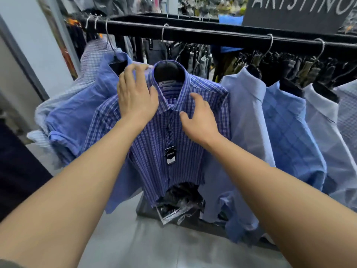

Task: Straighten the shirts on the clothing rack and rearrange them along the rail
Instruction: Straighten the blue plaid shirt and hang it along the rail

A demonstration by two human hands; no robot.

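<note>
We are facing the black rail [212,36]. The blue checked shirt [170,136] is hanging from it near its middle, on a black hanger [170,71] whose wire hook [164,32] is looping over the rail. We are resting our left hand [135,93] on the shirt's shoulder and collar just below the rail, with the fingers lying loosely over the cloth and gripping nothing. We are spreading our right hand [199,117] open on the shirt's chest, lower beneath the rail, with relaxed fingers touching the fabric. A black tag [170,155] is dangling further below. A plain blue shirt [77,113] is hanging toward the rail's left end and a pale blue shirt [245,113] toward its right, both crowding the checked one.
</note>
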